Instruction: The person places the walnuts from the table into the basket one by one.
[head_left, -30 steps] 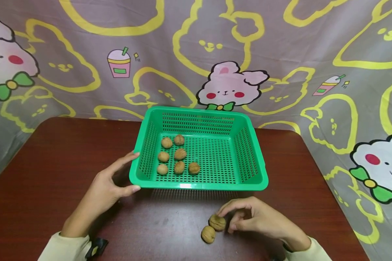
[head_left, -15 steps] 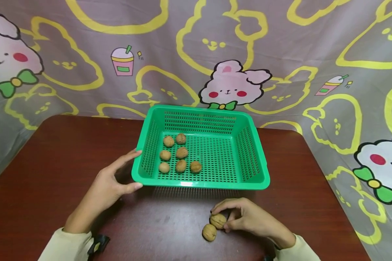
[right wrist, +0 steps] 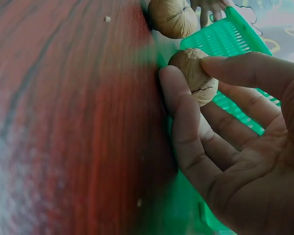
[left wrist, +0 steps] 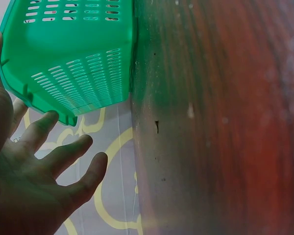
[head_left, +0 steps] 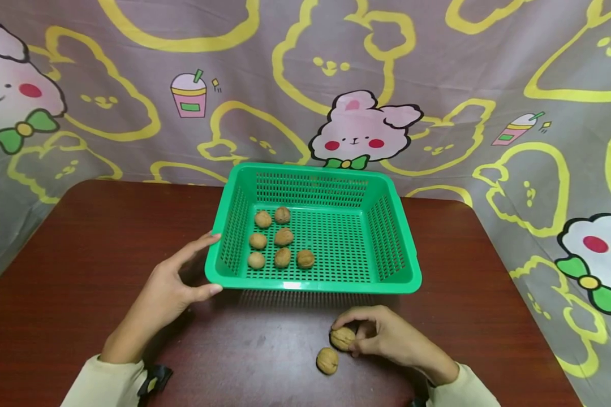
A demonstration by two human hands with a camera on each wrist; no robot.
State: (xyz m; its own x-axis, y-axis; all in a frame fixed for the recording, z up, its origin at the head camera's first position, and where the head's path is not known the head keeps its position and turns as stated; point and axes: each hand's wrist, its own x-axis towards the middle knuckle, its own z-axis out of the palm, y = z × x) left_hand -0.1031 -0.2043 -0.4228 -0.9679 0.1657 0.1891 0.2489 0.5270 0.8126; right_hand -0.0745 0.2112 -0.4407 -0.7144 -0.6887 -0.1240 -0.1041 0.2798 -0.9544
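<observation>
Thumb and fingertips of my right hand (head_left: 394,339) pinch a brown walnut (head_left: 343,338) low over the table; the right wrist view shows its ridged shell (right wrist: 193,73) between them. A second walnut (head_left: 327,360) lies just to its left. Behind them stands a green plastic basket (head_left: 313,285) with slotted walls. Several walnuts (head_left: 283,237) sit in its left half, some paler than others. At the basket's left end, my left hand (head_left: 165,291) touches the rim with thumb and fingertips, its fingers spread and fairly straight. Its lower fingers (left wrist: 88,181) stand apart from the basket.
A dark red-brown wooden table (head_left: 107,243) carries everything. A grey curtain (head_left: 265,73) with yellow outlines and rabbit prints hangs along the back and sides, close behind the basket.
My right hand has closed thumb and fingers on the farther walnut and drawn it slightly away from the other one. The left hand stays at the basket rim.
</observation>
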